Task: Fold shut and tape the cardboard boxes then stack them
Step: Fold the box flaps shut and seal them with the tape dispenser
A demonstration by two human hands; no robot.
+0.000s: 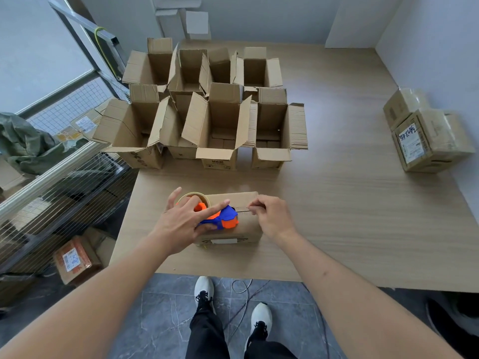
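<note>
Head view: white walls are seen behind a light wooden table (350, 203), with grey floor tiles (168, 320) below its near edge. 1 closed cardboard box (246, 224) is placed near the table's front edge, flaps folded down. A blue and orange tape dispenser (220, 218) with a tan tape roll (193, 196) is held on the box top by the left hand (181, 224), thumb under the handle and fingers spread loosely over it. The tape end at the box's centre seam is pinched by the right hand (272, 216), fingertips pressed together. A cluster of open boxes (207, 112), flaps up, is set at the table's far left. Taped boxes (425, 136) are stacked at the far right, against the wall. A wire-mesh cage (64, 190) is seen left of the table.
</note>
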